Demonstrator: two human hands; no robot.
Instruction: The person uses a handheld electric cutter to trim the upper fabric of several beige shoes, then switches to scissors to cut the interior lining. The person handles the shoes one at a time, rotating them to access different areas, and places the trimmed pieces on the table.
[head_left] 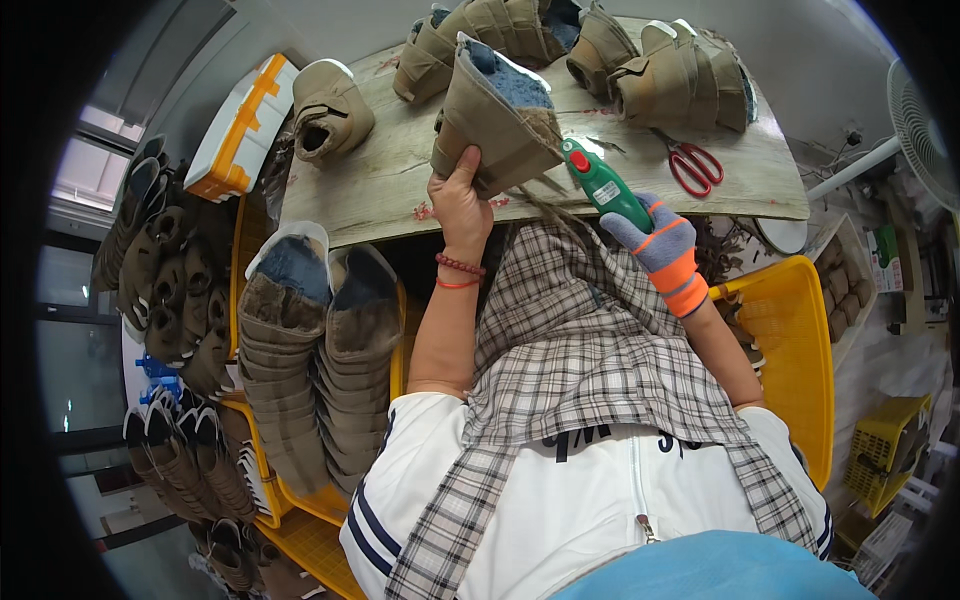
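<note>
My bare left hand point(461, 203) grips a khaki shoe upper point(490, 120) near the table's front edge, thumb on its outer side. The upper is tilted, and its blue and brown fleece lining shows at the open end. A grey and orange glove covers my right hand point(655, 240), which is closed round a green handheld electric cutter point(607, 190) with a red button. The cutter's metal head meets or lies very close to the upper's right edge; I cannot tell if it touches. Beneath the upper hangs a dark strip of trimming point(550, 205).
Red-handled scissors point(692, 165) lie right on the wooden table point(390, 195). More uppers point(675, 85) line its far side, and one upper point(328, 112) stands at left. Stacked uppers point(285, 360) fill a bin on my left. A yellow basket point(800, 350) stands right.
</note>
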